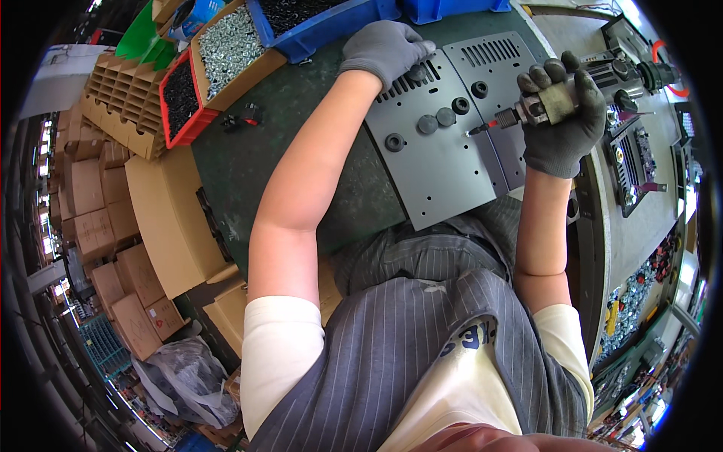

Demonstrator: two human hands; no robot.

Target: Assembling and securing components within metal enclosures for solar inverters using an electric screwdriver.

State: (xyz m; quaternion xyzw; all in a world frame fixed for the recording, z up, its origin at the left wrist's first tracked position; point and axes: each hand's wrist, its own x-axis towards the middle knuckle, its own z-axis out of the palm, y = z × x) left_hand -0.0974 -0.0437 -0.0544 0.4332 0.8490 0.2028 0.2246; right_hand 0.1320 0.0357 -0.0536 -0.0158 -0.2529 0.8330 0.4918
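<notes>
Two grey metal plates (444,177) with slots and holes lie side by side on the dark green table. My left hand (385,53), in a grey glove, rests at the far edge of the left plate. Its fingers are curled together, and what they hold, if anything, is hidden. A black round rubber foot (416,72) sits right by those fingers. In my gloved right hand (563,143) is a power screwdriver (559,104), its bit aimed left over the left plate. Ring-shaped black feet (395,142) and two flat dark discs (427,123) lie on the plates.
Beyond my left hand stand a blue bin (324,34) of dark parts, a cardboard box (226,53) of silver screws and a red bin (184,105) of black screws. Cardboard dividers (124,98) and stacked cartons (98,218) are at left. A grey bench (640,203) runs along the right.
</notes>
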